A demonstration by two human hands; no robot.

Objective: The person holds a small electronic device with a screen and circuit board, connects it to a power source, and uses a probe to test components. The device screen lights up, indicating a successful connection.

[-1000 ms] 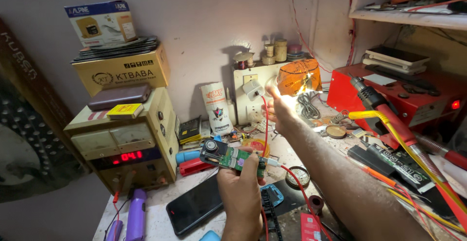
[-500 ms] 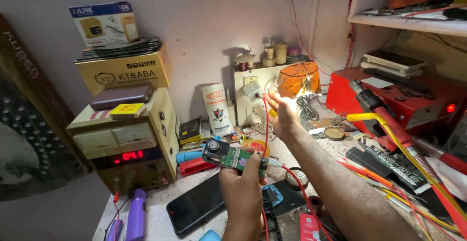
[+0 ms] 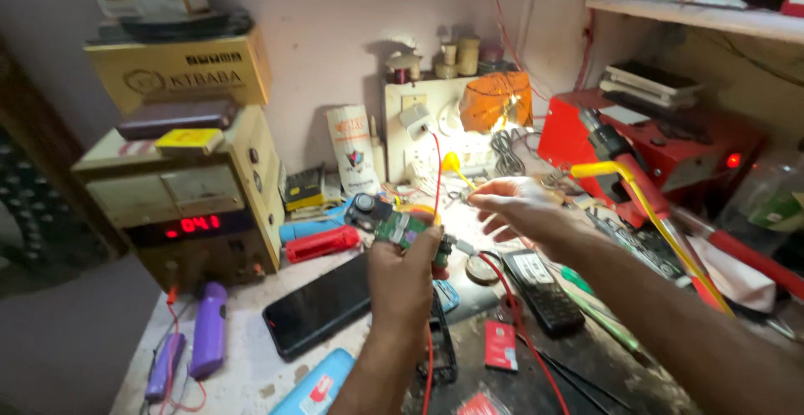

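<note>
Circuit board (image 3: 400, 229) above cluttered workbench (image 3: 251, 356).

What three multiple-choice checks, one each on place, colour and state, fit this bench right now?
1. Where does the black phone lie?
A. On the bench, below the left hand
B. On the top shelf
C. On the cardboard box

2. What colour are the digits on the power supply?
A. Green
B. Red
C. Blue

3. How is the right hand?
A. Closed on a screwdriver
B. Flat on the phone
C. Open, holding nothing

Answers: 1 A, the phone lies face up on the bench beside the left hand, which holds the circuit board. 2 B, the display glows red. 3 C, its fingers are spread in the air above the bench.
</note>
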